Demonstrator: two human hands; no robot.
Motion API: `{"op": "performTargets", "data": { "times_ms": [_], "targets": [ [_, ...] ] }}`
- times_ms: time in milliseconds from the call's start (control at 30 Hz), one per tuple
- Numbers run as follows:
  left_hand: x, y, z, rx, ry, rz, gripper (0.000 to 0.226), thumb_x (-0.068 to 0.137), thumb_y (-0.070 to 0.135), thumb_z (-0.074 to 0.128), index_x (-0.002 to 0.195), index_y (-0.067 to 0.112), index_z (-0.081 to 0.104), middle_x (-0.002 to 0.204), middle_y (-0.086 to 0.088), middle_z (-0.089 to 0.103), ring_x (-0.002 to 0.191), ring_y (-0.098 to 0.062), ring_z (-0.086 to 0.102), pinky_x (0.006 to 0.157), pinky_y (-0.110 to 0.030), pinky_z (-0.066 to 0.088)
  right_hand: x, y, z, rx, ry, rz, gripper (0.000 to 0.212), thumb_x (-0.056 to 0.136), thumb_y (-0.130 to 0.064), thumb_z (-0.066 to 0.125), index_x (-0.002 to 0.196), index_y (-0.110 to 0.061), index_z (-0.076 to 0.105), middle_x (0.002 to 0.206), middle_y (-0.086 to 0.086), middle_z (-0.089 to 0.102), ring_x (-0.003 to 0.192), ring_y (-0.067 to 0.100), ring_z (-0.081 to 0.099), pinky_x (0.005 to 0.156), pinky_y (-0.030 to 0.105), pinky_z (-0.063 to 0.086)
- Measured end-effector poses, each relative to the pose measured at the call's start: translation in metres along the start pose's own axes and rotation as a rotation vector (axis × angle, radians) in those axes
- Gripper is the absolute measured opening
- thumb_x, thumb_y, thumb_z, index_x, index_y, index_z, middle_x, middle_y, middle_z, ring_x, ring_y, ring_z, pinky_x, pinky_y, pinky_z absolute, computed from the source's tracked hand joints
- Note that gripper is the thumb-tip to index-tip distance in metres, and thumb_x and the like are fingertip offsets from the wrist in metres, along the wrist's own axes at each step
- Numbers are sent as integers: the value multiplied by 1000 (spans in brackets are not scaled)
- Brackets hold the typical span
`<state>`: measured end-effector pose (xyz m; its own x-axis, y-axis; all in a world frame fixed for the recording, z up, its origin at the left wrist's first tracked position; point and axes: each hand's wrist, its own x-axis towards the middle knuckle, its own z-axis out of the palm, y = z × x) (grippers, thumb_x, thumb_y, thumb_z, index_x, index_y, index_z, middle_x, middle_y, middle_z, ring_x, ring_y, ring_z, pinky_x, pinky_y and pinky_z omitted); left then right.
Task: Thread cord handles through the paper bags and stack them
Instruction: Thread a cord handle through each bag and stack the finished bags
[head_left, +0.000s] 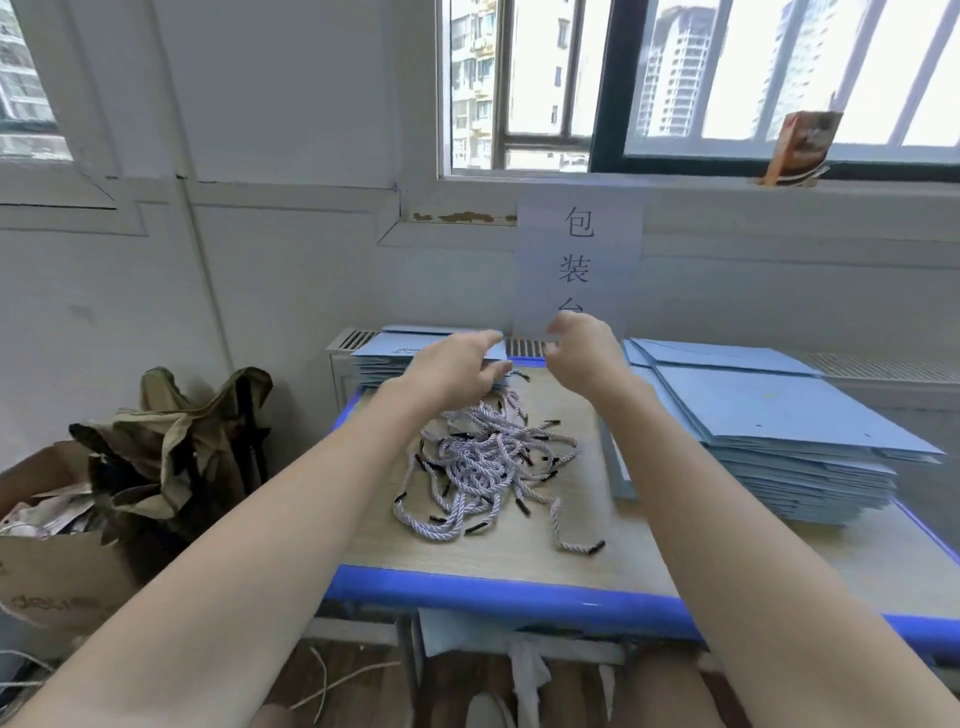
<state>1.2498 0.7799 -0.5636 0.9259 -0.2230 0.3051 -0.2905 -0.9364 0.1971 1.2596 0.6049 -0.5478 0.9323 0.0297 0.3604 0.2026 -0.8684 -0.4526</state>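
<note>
Wood-grain table (519, 551) | twisted cords (488, 462) heaped | left hand (452, 366) flat on bag stack (384, 358) | right hand (584, 353) grip unclear

Blue-edged table (493, 584) — cords (488, 462), two bag stacks (769, 415).

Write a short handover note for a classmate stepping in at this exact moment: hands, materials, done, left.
Left hand rests on the far stack of blue bags, fingers over its near edge. Right hand is raised beside it, fingers curled; whether it holds anything is unclear. Loose cords lie heaped mid-table. The tall stack of flat bags sits at right, seemingly unthreaded. Left: thread those and stack them.
</note>
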Motion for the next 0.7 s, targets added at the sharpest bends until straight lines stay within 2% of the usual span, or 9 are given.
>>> {"op": "performTargets", "data": {
  "times_ms": [133, 233, 367, 533, 600, 700],
  "targets": [
    [4, 53, 7, -103, -25, 68, 50, 102, 48, 44, 146, 25, 40, 143, -4, 54, 128, -26, 52, 101, -44, 46, -17, 43, -40, -143, 12, 87, 33, 92, -16, 51, 123, -7, 58, 127, 16, 59, 119, 35, 52, 96, 40, 45],
    [4, 89, 16, -144, -62, 115, 49, 102, 46, 44, 146, 23, 41, 142, -5, 55, 128, -26, 52, 100, -43, 46, -33, 69, -60, -232, -90, 224, 41, 97, -30, 50, 134, -11, 49, 135, 14, 53, 125, 35, 47, 97, 42, 42],
    [6, 112, 29, -183, -100, 146, 51, 102, 45, 46, 148, 23, 39, 144, -8, 52, 131, -26, 49, 103, -43, 44, -56, 93, -65, -271, -196, 336, 49, 100, -44, 45, 137, -11, 45, 139, 12, 52, 127, 34, 48, 88, 40, 38],
    [7, 106, 32, -204, -111, 131, 49, 102, 43, 46, 146, 22, 41, 145, -7, 51, 132, -25, 48, 105, -43, 42, -60, 85, -64, -299, -187, 290, 48, 104, -46, 40, 135, -11, 50, 134, 11, 57, 124, 31, 52, 81, 34, 37],
    [8, 98, 31, -217, -100, 113, 48, 103, 42, 47, 145, 20, 44, 144, -9, 52, 131, -26, 49, 105, -40, 42, -60, 75, -65, -274, -199, 278, 43, 107, -40, 34, 134, -11, 51, 133, 10, 58, 123, 31, 52, 81, 33, 36],
    [4, 89, 26, -287, -80, 105, 46, 103, 39, 48, 143, 17, 47, 143, -8, 53, 128, -25, 51, 103, -35, 39, -50, 63, -63, -24, -221, 242, 33, 106, -24, 34, 128, -13, 56, 127, 10, 60, 115, 31, 55, 84, 34, 41]
  ]
}}
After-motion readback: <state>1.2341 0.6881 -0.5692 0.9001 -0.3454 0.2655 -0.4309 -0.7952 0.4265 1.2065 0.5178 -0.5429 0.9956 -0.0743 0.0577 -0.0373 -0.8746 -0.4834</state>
